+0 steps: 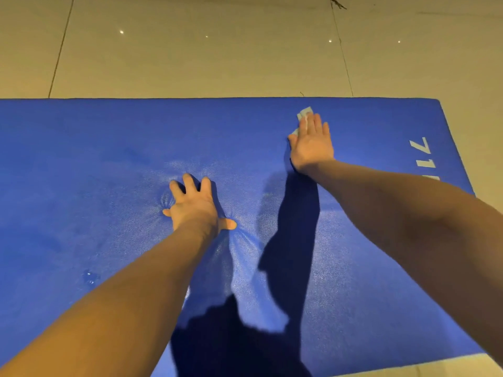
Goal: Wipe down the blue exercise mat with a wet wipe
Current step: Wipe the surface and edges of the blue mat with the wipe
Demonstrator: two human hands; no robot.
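The blue exercise mat (pixel 81 164) lies flat across the floor and fills most of the view. My right hand (pixel 313 145) presses flat on a white wet wipe (pixel 303 115) near the mat's far edge, towards its right end; only the wipe's far corner shows past my fingertips. My left hand (pixel 196 205) rests palm down with fingers spread in the middle of the mat, denting its soft surface. White lettering (pixel 424 159) runs along the mat's right end.
Beige floor tiles (pixel 190 50) with dark grout lines lie beyond the mat's far edge and to its right. A small wet spot (pixel 89 277) glistens on the mat at the lower left. Dark shadows of my arms fall on the mat.
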